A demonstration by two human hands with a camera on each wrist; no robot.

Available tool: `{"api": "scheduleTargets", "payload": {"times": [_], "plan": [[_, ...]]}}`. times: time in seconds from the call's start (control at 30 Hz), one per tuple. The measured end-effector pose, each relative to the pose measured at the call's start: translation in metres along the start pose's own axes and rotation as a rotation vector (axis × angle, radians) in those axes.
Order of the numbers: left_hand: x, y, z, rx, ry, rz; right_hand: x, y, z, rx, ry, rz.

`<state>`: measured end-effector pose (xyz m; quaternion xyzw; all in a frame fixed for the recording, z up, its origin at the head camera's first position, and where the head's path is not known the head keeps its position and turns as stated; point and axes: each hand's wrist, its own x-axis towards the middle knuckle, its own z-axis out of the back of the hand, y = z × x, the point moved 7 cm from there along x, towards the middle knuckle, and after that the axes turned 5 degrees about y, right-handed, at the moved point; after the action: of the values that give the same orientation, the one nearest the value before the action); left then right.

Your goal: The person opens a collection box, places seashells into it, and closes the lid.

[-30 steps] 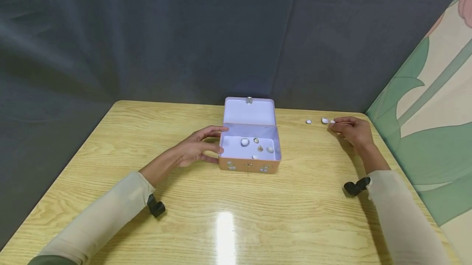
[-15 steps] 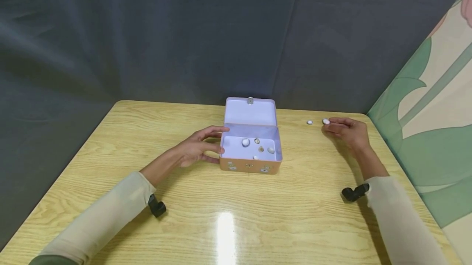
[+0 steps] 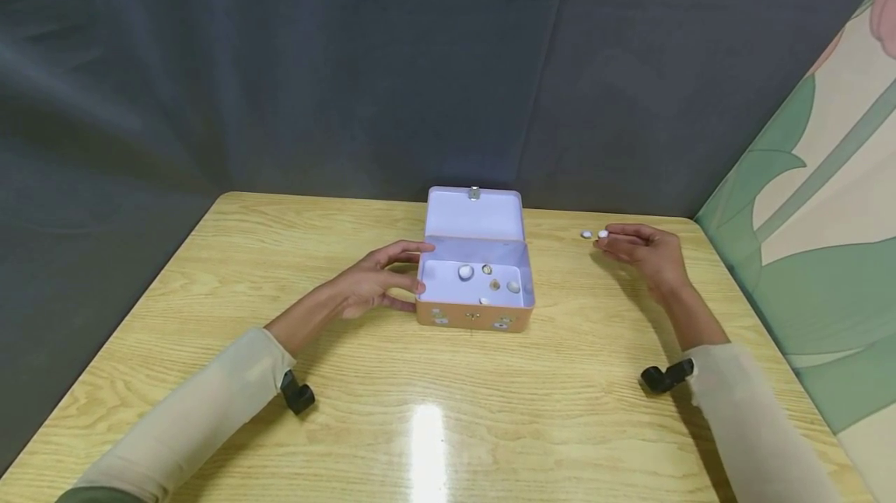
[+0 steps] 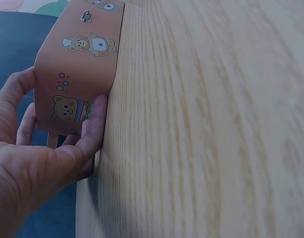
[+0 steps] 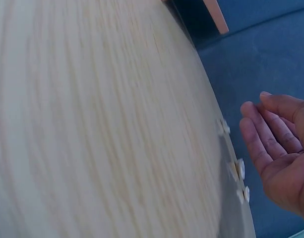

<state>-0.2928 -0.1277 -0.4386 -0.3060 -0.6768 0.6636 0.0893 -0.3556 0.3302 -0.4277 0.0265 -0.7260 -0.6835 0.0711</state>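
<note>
An orange tin box (image 3: 448,315) with printed bears and a lavender inside stands lid-up in the head view, several small white and brownish seashells (image 3: 465,273) lying on its floor. My left hand (image 3: 360,285) grips its left end, thumb and a finger over the rim; in the left wrist view a finger (image 4: 94,124) lies low along the bear-printed end. Right of the box, my right hand (image 3: 647,254) pinches a white seashell (image 3: 603,234) at its fingertips, just above the table. Beside it lies a white seashell (image 3: 586,235). The right wrist view does not show the pinched shell.
In the right wrist view a few blurred shells (image 5: 240,169) lie along the back edge of the wooden table (image 3: 336,410). A dark curtain (image 3: 350,83) hangs behind. A flower-patterned panel (image 3: 833,239) borders the right side.
My right hand has moved left along the back of the table with the white seashell, closer to the leftmost loose shell, and now covers another shell's place. The left hand stays on the tin box.
</note>
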Motion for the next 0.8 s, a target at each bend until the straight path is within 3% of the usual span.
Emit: {"api": "scheduleTargets", "payload": {"times": [0.8], "plan": [[0.000, -0.002, 0.000, 0.001, -0.006, 0.004, -0.003, 0.012, -0.049, -0.075, 0.068, 0.043]]}}
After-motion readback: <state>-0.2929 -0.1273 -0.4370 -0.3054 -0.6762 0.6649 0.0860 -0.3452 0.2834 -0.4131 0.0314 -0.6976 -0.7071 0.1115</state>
